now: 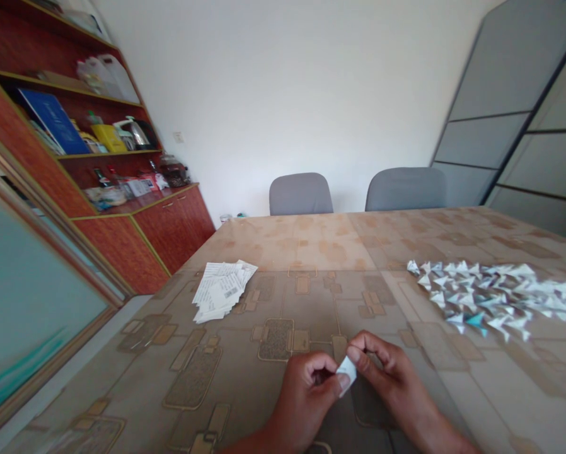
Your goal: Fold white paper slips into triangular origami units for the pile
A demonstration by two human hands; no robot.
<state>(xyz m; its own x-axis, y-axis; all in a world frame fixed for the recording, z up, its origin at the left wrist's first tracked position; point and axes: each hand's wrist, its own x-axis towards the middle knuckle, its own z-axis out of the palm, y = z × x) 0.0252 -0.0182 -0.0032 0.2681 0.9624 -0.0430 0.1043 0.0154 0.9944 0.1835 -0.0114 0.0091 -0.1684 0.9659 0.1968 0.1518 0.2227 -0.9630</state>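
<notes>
Near the front edge of the table, a small folded piece of white paper (348,374) is pinched between both hands. My left hand (310,391) grips its lower left side between thumb and forefinger. At the paper's upper right corner, the thumb and forefinger of my right hand (387,373) are closed on it. A loose stack of printed paper slips (221,290) lies on the left of the table. Many small folded paper pieces (495,293) stand in rows at the right, mostly white, one partly teal.
The patterned tablecloth (306,315) covers the wide table. Behind its far edge stand two grey chairs (300,193). A red-brown cabinet (164,227) with filled shelves is at the left, and grey panelled doors (491,88) rise at the right.
</notes>
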